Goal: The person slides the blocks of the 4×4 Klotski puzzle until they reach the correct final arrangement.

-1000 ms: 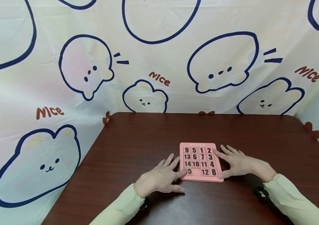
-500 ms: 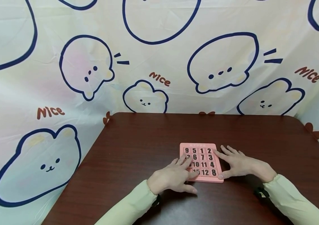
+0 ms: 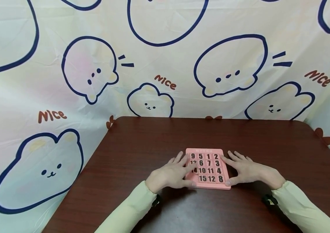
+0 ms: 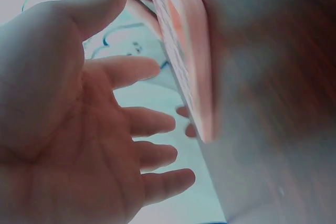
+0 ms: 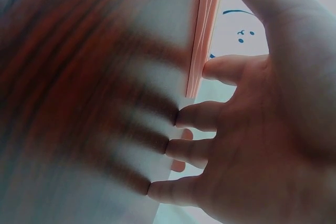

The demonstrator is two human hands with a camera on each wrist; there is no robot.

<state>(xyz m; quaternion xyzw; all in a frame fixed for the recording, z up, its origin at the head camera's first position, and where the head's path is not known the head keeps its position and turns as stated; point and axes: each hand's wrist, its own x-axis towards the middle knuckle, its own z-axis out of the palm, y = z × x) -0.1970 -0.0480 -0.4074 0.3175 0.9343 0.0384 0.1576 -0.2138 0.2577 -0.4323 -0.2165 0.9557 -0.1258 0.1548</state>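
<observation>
A pink number slide puzzle (image 3: 210, 166) lies flat on the table, its bottom-left slot bare, with tiles 15, 12 and 8 along the rest of that row. My left hand (image 3: 172, 174) reaches over the puzzle's left side with fingers spread. Its index finger is over the 14 tile, partly covering 14 and 13; whether it touches cannot be told. In the left wrist view, the left palm (image 4: 89, 119) faces the puzzle's edge (image 4: 202, 77). My right hand (image 3: 246, 170) rests spread at the right side, thumb at the lower right corner and index finger on the upper right edge.
The dark brown wooden table (image 3: 153, 136) extends around the puzzle on all sides. Behind it hangs a pale cloth (image 3: 182, 64) with blue cartoon outlines. Both sleeves are light green, with a dark band (image 3: 269, 199) at each wrist.
The 15 tile has slid right, leaving the bottom-left slot bare. My left hand first moved right with it, then drew back left and up towards the 14 tile. The right hand stays put.
</observation>
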